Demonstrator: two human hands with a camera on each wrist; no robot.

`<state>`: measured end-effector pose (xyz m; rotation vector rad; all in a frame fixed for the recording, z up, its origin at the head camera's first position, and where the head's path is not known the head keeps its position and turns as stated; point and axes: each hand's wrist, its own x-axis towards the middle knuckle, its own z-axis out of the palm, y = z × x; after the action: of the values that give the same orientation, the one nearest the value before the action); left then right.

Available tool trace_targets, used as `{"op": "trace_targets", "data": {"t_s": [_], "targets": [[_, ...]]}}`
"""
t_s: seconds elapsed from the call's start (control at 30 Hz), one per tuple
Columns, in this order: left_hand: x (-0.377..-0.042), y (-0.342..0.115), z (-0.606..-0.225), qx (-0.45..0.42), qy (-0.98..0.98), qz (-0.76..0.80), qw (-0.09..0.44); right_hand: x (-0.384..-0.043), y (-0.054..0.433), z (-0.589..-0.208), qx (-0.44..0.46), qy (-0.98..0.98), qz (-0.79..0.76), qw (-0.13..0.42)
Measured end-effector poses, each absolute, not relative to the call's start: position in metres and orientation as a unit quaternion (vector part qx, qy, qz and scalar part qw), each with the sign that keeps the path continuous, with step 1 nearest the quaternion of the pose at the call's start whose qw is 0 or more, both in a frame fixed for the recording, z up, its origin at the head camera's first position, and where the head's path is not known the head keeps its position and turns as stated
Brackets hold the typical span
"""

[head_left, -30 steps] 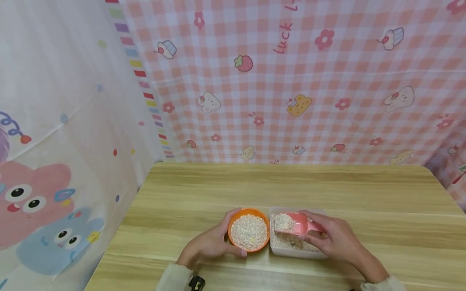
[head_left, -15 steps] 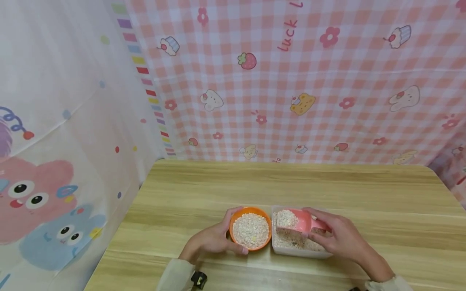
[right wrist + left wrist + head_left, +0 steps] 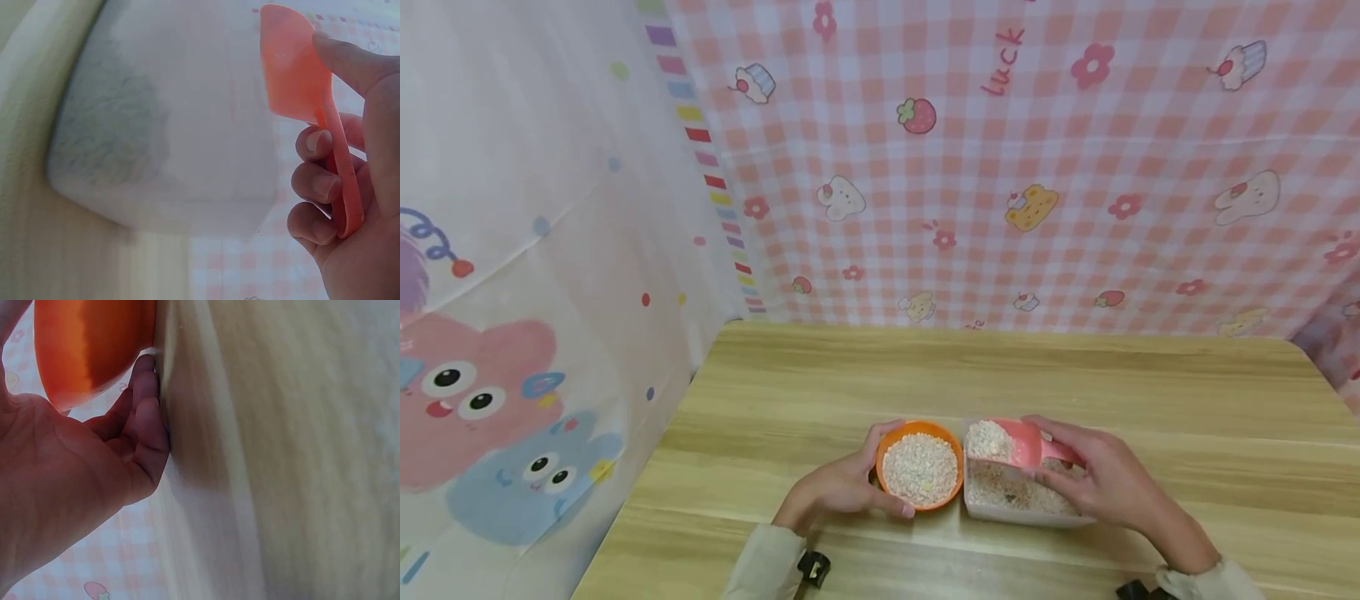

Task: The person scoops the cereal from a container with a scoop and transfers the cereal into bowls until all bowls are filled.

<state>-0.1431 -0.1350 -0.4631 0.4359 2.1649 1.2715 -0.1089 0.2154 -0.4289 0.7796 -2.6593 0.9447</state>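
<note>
My left hand (image 3: 847, 484) holds an orange bowl (image 3: 958, 479) from its left, with the thumb at the near side and fingers at the far side. Pale oat-like flakes (image 3: 921, 467) fill the bowl almost to its rim. In the left wrist view the bowl's smooth orange wall (image 3: 94, 344) shows beside the hand's curled fingers. My right hand (image 3: 1101, 475) grips a pink scoop (image 3: 1028, 443) by its handle, and a heap of flakes (image 3: 987, 440) lies at the scoop's front. The scoop is over a translucent box (image 3: 1030, 518) that holds more flakes.
Bowl and box stand side by side on a wood-grain table (image 3: 820, 367), close to its near side. A pink checked cloth (image 3: 970, 167) hangs behind the table, and a white patterned cloth (image 3: 572, 275) hangs at the left.
The scoop in my right hand has risen a little above the flakes in the box and shifted slightly toward its far left corner. My left hand stays on the bowl.
</note>
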Motion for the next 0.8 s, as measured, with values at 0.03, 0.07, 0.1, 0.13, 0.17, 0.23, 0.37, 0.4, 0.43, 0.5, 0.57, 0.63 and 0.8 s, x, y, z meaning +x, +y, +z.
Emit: {"op": "trace_targets", "data": {"t_s": [0.03,0.07,0.1,0.13,0.17,0.23,0.37,0.4,0.43,0.5,0.57,0.63,0.8], "targets": [[-0.143,-0.135,-0.463,0.163,0.813,0.477,0.293,-0.11,0.215,-0.428,0.269,-0.903,0.318,0.108],[-0.144,-0.135,-0.463,0.16,0.813,0.475,0.294,-0.111,0.214,-0.426,0.272,-0.902,0.317,0.107],[-0.144,-0.135,-0.462,0.159,0.814,0.475,0.295,-0.112,0.213,-0.425,0.274,-0.902,0.316,0.107],[-0.145,-0.135,-0.462,0.158,0.814,0.474,0.295,-0.112,0.211,-0.424,0.278,-0.902,0.31,0.11],[-0.145,-0.134,-0.461,0.156,0.815,0.473,0.296,-0.113,0.21,-0.422,0.28,-0.903,0.307,0.111],[-0.146,-0.134,-0.46,0.152,0.816,0.471,0.298,-0.115,0.207,-0.419,0.283,-0.904,0.3,0.111],[-0.148,-0.133,-0.459,0.156,0.818,0.467,0.298,-0.118,0.199,-0.412,0.294,-0.907,0.281,0.108],[-0.148,-0.133,-0.459,0.159,0.817,0.467,0.299,-0.118,0.197,-0.41,0.3,-0.907,0.275,0.11],[-0.149,-0.133,-0.459,0.16,0.816,0.468,0.3,-0.119,0.195,-0.408,0.305,-0.907,0.267,0.11],[-0.149,-0.133,-0.46,0.16,0.814,0.471,0.301,-0.121,0.191,-0.405,0.317,-0.906,0.255,0.114],[-0.148,-0.133,-0.461,0.158,0.813,0.472,0.302,-0.124,0.187,-0.402,0.324,-0.906,0.248,0.111],[-0.147,-0.133,-0.462,0.154,0.815,0.472,0.3,-0.126,0.183,-0.399,0.329,-0.908,0.24,0.103],[-0.146,-0.135,-0.464,0.152,0.813,0.475,0.299,-0.131,0.173,-0.395,0.329,-0.915,0.217,0.084]]}}
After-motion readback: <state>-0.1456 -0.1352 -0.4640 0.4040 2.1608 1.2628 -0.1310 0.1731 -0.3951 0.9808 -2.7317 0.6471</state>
